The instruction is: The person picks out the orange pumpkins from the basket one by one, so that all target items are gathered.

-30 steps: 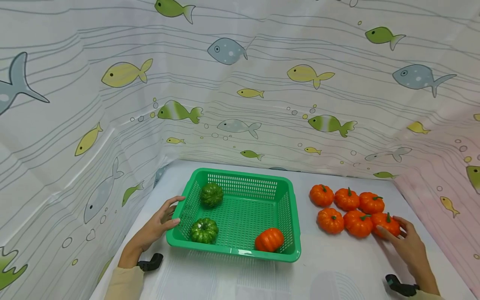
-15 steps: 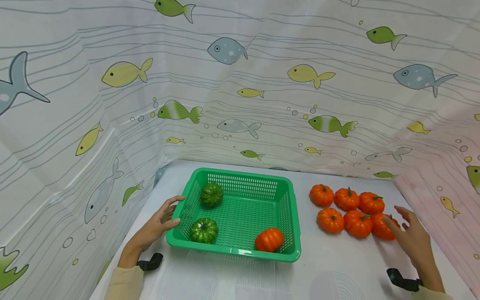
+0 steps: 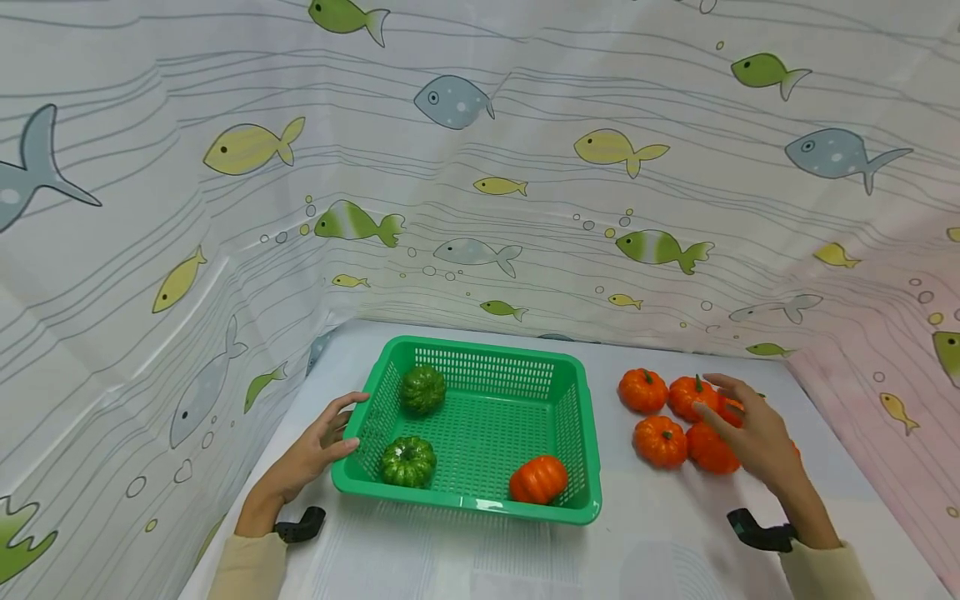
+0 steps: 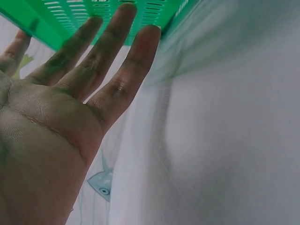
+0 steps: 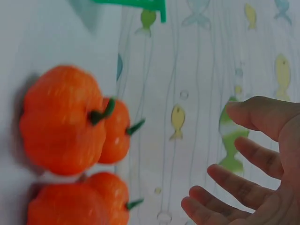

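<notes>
A green plastic basket (image 3: pixel 487 417) stands on the table. My left hand (image 3: pixel 315 446) touches its left side with straight, spread fingers; in the left wrist view the fingertips meet the slotted wall (image 4: pixel 58 16). Inside the basket lie two green pumpkins (image 3: pixel 408 462) on the left and one orange pumpkin (image 3: pixel 538 480) at the front right. Several small orange pumpkins with green stems, among them a front-left one (image 3: pixel 660 442), sit in two rows to the right. My right hand (image 3: pixel 761 437) hovers over this group, fingers relaxed and holding nothing, partly hiding the right-hand pumpkins.
A white curtain (image 3: pixel 540 192) printed with fish surrounds the table at the back and sides. The white tabletop (image 3: pixel 637 533) extends in front of the basket and pumpkins. A black wrist device (image 3: pixel 757 531) is strapped to the right wrist, another (image 3: pixel 302 525) to the left.
My right hand has come away from the front right orange pumpkin, lifting and moving left over the middle of the group. The left hand and the basket have stayed in place.
</notes>
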`<control>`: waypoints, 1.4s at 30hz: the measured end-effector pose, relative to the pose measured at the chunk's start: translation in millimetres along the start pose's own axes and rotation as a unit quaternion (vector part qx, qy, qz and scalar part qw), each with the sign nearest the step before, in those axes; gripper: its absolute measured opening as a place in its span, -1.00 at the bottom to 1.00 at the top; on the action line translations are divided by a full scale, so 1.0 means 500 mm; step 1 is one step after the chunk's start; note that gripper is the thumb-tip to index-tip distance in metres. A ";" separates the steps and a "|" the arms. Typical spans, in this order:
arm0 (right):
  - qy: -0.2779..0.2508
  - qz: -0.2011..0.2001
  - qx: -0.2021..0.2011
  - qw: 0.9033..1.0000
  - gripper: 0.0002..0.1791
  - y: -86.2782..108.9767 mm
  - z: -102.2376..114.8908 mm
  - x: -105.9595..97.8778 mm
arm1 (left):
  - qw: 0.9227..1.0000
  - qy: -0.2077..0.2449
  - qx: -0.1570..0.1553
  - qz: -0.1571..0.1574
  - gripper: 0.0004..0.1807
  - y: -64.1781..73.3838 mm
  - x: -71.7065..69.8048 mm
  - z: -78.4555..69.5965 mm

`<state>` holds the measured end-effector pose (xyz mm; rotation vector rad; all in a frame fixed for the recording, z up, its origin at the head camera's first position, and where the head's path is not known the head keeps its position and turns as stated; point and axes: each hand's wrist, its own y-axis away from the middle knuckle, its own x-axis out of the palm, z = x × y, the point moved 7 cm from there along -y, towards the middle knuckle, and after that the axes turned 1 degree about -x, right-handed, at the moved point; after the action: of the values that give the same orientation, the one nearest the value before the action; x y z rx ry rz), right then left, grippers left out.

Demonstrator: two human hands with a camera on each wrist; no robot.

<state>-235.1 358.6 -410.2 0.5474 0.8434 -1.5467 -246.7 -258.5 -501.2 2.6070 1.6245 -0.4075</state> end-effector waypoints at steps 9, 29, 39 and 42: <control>-0.028 0.040 -0.093 0.994 -0.36 -0.032 0.114 0.063 | 1.000 0.000 -0.001 0.001 -0.25 0.000 -0.001 0.005; -0.060 0.201 -0.224 0.952 -0.43 -0.037 0.310 0.205 | 1.000 -0.007 -0.008 0.008 -0.24 0.001 -0.004 -0.008; -0.011 0.325 -0.262 0.909 -0.52 -0.010 0.361 0.281 | 0.999 0.007 -0.012 0.039 -0.23 -0.004 -0.006 -0.019; 0.004 0.367 -0.256 0.895 -0.51 -0.001 0.367 0.304 | 0.999 0.011 -0.014 0.042 -0.22 -0.003 -0.003 -0.025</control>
<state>-237.0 120.5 -410.7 0.4081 0.8707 -0.5961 -246.4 -257.1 -488.5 2.6585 1.5086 -0.3497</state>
